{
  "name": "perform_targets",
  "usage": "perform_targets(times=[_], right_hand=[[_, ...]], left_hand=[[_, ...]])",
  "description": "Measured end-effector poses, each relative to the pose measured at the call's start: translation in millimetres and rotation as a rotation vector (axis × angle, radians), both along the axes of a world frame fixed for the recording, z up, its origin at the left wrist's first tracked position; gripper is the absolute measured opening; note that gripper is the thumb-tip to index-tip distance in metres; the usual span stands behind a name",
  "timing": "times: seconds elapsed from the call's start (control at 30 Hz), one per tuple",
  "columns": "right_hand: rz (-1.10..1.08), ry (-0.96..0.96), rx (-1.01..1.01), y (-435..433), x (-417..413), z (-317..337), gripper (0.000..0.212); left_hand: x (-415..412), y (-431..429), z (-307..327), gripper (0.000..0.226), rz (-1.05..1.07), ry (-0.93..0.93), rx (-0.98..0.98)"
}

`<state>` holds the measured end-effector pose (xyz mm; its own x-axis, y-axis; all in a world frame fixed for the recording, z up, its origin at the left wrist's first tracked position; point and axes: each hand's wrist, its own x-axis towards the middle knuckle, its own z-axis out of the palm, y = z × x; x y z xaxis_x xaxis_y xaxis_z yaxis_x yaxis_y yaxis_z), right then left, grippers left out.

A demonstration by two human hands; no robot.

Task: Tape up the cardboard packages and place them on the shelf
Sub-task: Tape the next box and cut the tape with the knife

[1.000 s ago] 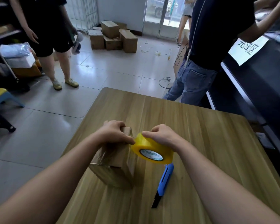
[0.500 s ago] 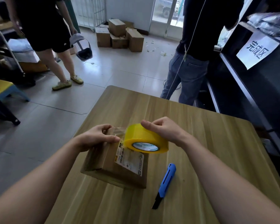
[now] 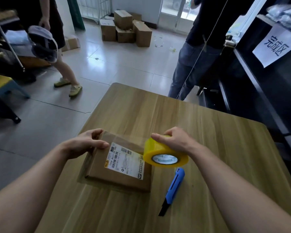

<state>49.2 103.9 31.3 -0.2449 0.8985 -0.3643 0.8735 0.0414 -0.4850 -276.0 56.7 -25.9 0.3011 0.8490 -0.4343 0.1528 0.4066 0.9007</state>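
Observation:
A flat cardboard package (image 3: 118,172) with a white shipping label lies on the wooden table (image 3: 208,135). My left hand (image 3: 89,143) grips its far left corner, thumb on top. My right hand (image 3: 176,140) holds a yellow tape roll (image 3: 163,153) just above the package's right edge. A clear strip of tape stretches from the roll across the package's far edge to my left hand. The black shelf (image 3: 252,91) with a white paper sign stands to the right of the table.
A blue utility knife (image 3: 173,189) lies on the table right of the package. Two people stand beyond the table, one at far left, one by the shelf. Cardboard boxes (image 3: 126,29) are stacked on the floor at the back. A yellow stool (image 3: 2,83) is at left.
The package went from standing on its edge to lying flat, label up. My right hand pulled the roll away to the right, drawing tape out across the far edge.

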Motion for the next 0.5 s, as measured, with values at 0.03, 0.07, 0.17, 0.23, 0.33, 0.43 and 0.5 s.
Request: perform_targets(times=[0.03,0.07,0.17,0.23,0.33,0.43,0.5], right_hand=[[0.01,-0.006,-0.012,0,-1,1,0.085],[0.016,-0.022,-0.026,0,-2,1,0.085],[0.038,-0.144,-0.024,1,-5,3,0.08],[0.052,-0.209,-0.017,3,-8,6,0.075],[0.06,-0.231,-0.046,3,-6,3,0.076],[0.055,-0.239,-0.074,2,-4,-3,0.079],[0.035,-0.166,-0.126,4,1,-3,0.076]], left_hand=[[-2,0,-1,0.094,-0.003,-0.002,-0.001],[-3,1,-2,0.096,-0.006,-0.001,-0.001],[-5,4,-1,0.101,-0.028,0.006,-0.006],[-8,6,-3,0.096,-0.032,-0.014,-0.02],[-14,3,-11,0.09,-0.02,-0.051,-0.046],[-17,0,-16,0.09,-0.017,-0.085,-0.061],[-19,1,-18,0.089,-0.025,-0.107,-0.063]])
